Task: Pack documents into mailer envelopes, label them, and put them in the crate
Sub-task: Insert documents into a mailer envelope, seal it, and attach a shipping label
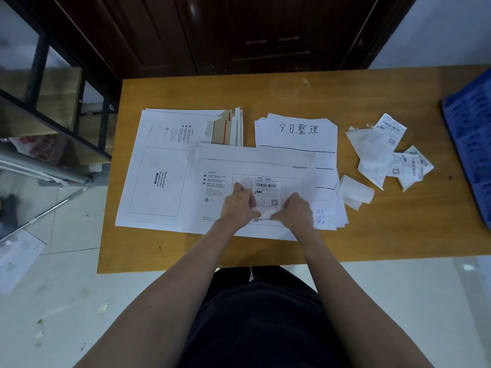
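Wide wooden desk [372, 235] fills the view, and a blue crate [470, 128] pokes in at its right edge, well apart from the paperwork. On the left of the desk lies a stack of white mailer envelopes [159, 168], printed side up, flaps pointing to the far side. Overlapping its right edge, front and centre, is the working envelope [252, 166], lying flat just before the person. Beyond and to its right sits a pile of documents [300, 134], the top sheet showing handwritten characters and ruled lines. Right of that, a heap of crumpled backing papers and spare labels [385, 155], with one curled paper strip [354, 193] just beside the documents. Now the small stuff: a shipping label [266, 191] with barcode sits inside the printed frame on the working envelope. The left hand [240, 205] pinches the label's lower left edge, grip narrow, fingertips on paper. The right hand [293, 209] pinches a white scrap at the label's lower edge, grip narrow too; whether that is backing paper, hard to say.
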`<action>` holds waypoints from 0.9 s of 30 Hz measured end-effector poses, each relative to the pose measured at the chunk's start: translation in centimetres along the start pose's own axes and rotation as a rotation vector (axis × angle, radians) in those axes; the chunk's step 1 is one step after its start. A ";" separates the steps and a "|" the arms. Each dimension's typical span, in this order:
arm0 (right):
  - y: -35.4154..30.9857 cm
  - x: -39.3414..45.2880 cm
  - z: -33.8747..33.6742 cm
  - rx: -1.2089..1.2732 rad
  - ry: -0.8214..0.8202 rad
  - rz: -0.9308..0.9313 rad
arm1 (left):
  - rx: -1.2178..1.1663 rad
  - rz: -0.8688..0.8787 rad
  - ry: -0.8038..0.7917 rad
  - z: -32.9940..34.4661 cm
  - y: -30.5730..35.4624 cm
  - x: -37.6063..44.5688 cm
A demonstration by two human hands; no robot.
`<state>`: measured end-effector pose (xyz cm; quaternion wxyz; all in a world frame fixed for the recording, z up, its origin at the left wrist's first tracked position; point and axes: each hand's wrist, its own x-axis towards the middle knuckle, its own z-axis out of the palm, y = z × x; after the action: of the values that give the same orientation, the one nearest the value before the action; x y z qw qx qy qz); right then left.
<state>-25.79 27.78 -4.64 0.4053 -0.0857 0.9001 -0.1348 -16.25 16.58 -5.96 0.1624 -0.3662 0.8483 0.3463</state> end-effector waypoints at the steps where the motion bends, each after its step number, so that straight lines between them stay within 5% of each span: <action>1: 0.0 0.0 0.0 0.007 -0.001 -0.001 | 0.014 0.005 -0.004 0.0 -0.1 0.0; 9: 0.3 0.1 0.3 -0.005 0.001 -0.069 | 0.280 0.042 -0.020 -0.1 -0.2 0.1; 19: 0.9 0.2 0.1 -0.321 0.013 -0.169 | 0.451 0.187 -0.031 0.0 -1.5 0.0; 27: 1.5 0.7 -0.3 -0.324 0.009 -0.222 | 0.150 0.232 -0.048 0.3 -2.7 -0.1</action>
<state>-26.55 29.03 -5.43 0.3647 -0.2478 0.8970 -0.0321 -14.19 15.46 -7.40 0.1685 -0.2444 0.9042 0.3071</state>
